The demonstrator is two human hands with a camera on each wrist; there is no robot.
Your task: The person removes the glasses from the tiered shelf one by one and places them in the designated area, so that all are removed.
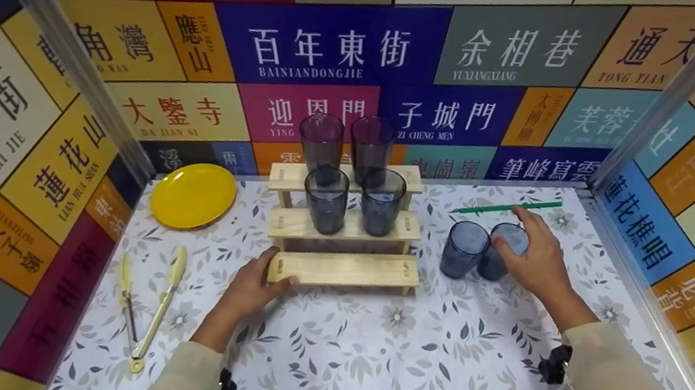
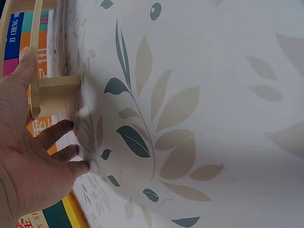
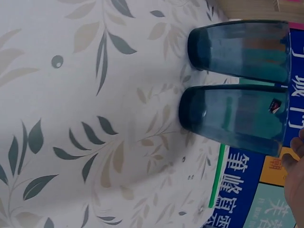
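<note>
The person's right hand [image 1: 537, 257] is spread about the rim of a tall blue-grey tumbler [image 1: 495, 267], thumb on the near side and fingers on the far side; it doesn't look closed on the glass, and I can't tell whether a fingertip touches. The left hand [image 1: 249, 291] grasps the left end of the lowest step of a three-step wooden stand [image 1: 344, 270], its thumb over the near edge.

I'd worry about that right thumb: the twin tumbler [image 1: 463, 257] stands just beside, and a careless squeeze could knock the two together. Holding only at the smooth rim might also let the glass slip, and a tug by the left hand could rock the loaded stand.

The tumbler stands upright on the patterned tablecloth [image 1: 392, 369], below the right palm, right of the stand. Two matching tumblers [image 1: 325, 202] occupy the middle step, two purple tumblers [image 1: 320, 138] the top. Beyond the right hand lies a slim green stick [image 1: 487, 208]; on the far left sits a yellow plate [image 1: 193, 196], with tongs [image 1: 157, 317] spread nearer.
</note>
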